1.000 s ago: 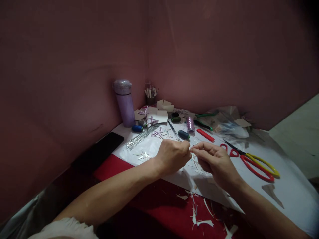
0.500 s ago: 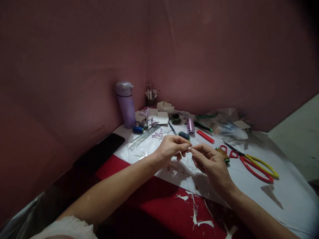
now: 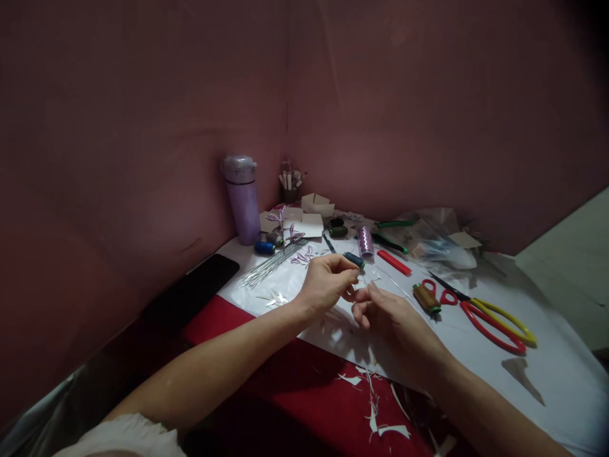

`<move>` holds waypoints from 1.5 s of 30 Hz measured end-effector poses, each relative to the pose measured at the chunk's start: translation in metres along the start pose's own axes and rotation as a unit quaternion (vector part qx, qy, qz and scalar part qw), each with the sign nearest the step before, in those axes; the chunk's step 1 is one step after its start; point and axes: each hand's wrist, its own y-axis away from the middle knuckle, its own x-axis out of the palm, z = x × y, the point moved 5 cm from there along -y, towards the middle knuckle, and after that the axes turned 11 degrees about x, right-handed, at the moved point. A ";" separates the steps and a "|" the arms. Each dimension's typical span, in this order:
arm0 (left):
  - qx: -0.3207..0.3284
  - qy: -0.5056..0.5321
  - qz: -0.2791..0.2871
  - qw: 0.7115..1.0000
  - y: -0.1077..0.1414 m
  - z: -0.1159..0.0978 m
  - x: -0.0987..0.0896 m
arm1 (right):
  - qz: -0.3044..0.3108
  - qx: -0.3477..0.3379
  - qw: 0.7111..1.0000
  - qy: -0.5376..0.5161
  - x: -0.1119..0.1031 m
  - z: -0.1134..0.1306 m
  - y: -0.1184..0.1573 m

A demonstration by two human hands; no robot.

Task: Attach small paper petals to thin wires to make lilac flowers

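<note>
Head view: on your left, the purple bottle [image 3: 244, 209] stands beyond the wire bundle [image 3: 269, 265], with purple leaf shapes [image 3: 303, 255] just right of the wires. Your left hand [image 3: 326, 285] pinches thumb to forefinger, seemingly on a thin strand [image 3: 363, 278] between your hands, above the white paper [image 3: 561, 368]; it is too fine to identify. The step looks like close fingertip work on that strand, and the next move would seem to call for a light, steady pinch. Your right hand [image 3: 394, 320] sits just beside it, fingers curled; whether it grips anything, I cannot tell. Farther right, the brown spool [image 3: 427, 298] lies near the scissors [image 3: 497, 325], both untouched.
</note>
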 end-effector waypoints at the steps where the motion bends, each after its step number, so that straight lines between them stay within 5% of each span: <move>1: 0.005 0.003 -0.002 1.000 0.000 0.000 -0.001 | 0.016 0.018 1.000 -0.019 0.002 -0.002 0.000; 13: -0.102 0.158 0.110 0.976 -0.003 0.008 -0.001 | -0.010 -0.034 0.999 -0.009 -0.007 0.001 -0.003; 24: -0.097 0.242 0.137 0.956 -0.003 0.010 0.002 | 0.021 -0.038 0.998 -0.042 0.001 -0.001 0.001; 38: -0.147 0.206 0.069 0.965 -0.001 0.013 -0.001 | -0.002 -0.056 0.998 -0.030 0.000 -0.008 0.000; 45: -0.145 0.232 0.137 0.952 -0.004 0.016 -0.001 | -0.006 -0.072 0.997 -0.034 -0.003 -0.005 -0.001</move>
